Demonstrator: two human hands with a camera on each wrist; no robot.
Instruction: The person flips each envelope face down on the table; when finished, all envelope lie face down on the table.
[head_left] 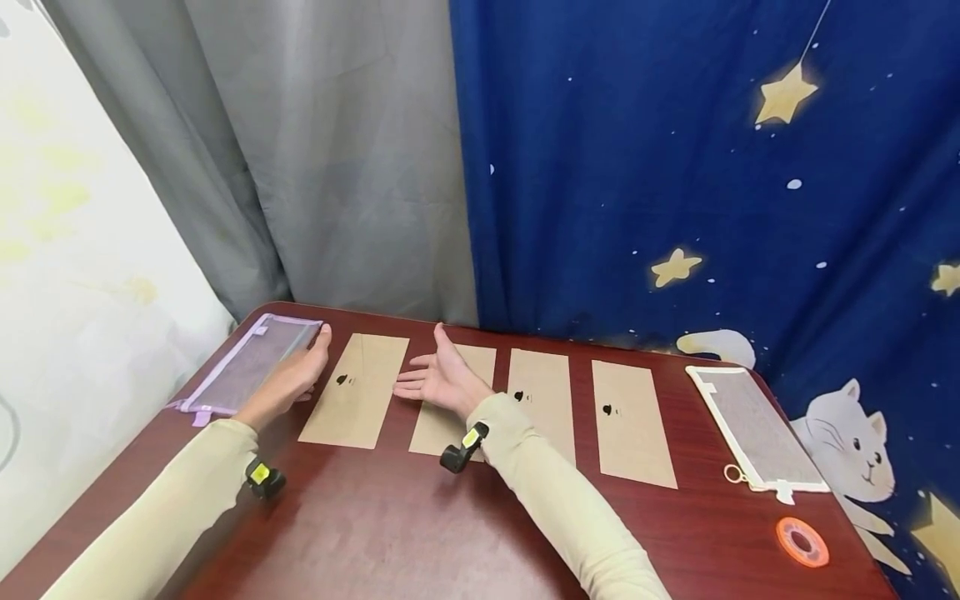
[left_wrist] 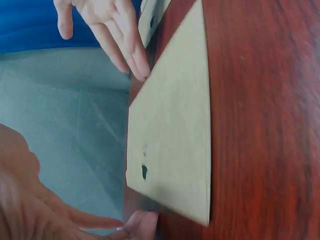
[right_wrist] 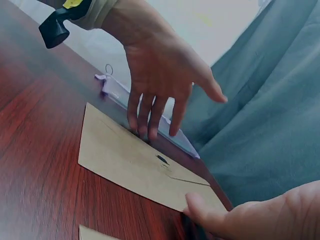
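My left hand (head_left: 296, 375) is held above the table beside the leftmost brown paper rectangle (head_left: 360, 392), its fingers fairly straight, between that paper and a purple mesh zip pouch (head_left: 255, 358). My right hand (head_left: 442, 375) hovers on the paper's other side, palm turned inward and fingers spread, partly covering the second paper (head_left: 476, 358). Neither hand holds anything. A small black hat print marks the leftmost paper, which lies flat; the left wrist view shows this paper (left_wrist: 175, 110) between both hands. In the right wrist view a thin crease crosses the same paper (right_wrist: 125, 155) near one end.
Two more brown papers, a third (head_left: 543, 375) and a fourth (head_left: 633, 425), lie in the row. At the right are a white-edged mesh zip pouch (head_left: 757, 425) and an orange ring-shaped roll (head_left: 787, 528). Curtains (head_left: 360, 167) hang behind the dark red table (head_left: 360, 525).
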